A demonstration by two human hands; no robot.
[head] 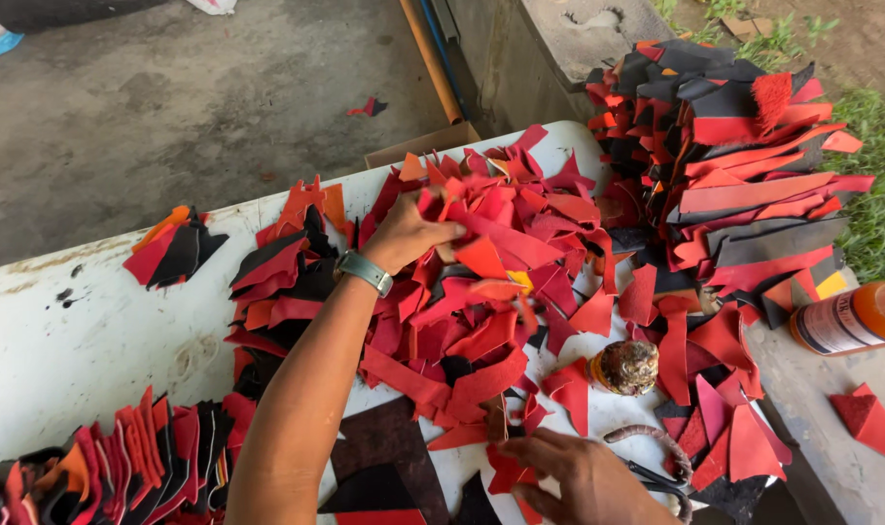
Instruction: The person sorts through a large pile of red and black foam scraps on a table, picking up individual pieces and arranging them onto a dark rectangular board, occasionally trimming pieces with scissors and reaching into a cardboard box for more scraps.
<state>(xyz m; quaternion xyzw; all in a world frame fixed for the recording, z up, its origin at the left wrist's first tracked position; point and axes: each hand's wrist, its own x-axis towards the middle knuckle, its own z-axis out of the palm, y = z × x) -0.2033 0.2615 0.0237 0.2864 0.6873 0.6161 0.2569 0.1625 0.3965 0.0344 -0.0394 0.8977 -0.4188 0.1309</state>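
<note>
White table (83, 331), worn and stained, set on a grey concrete floor (170, 107), grass (880, 194) at the far right. Across the middle of the table, a big loose heap of red scraps (501, 262), leather-like, mixed with black and orange pieces. Beyond it to the right, a tall stacked pile of red and black strips (744, 175). Near edge at left, a fanned row of cut pieces (122, 467) standing on edge; a small separate cluster (170, 248) lies far left. Left hand (404, 233), watch (363, 270) on the wrist, reaches into the top of the heap, fingers closed around a red scrap. Right hand (579, 476) lies at the near edge, fingers loosely spread, resting on a red piece (509, 473) just beside scissors (656, 467). Orange bottle (851, 319) lies on its side at right. A round mottled ball-shaped lump (625, 367) sits among the scraps.
</note>
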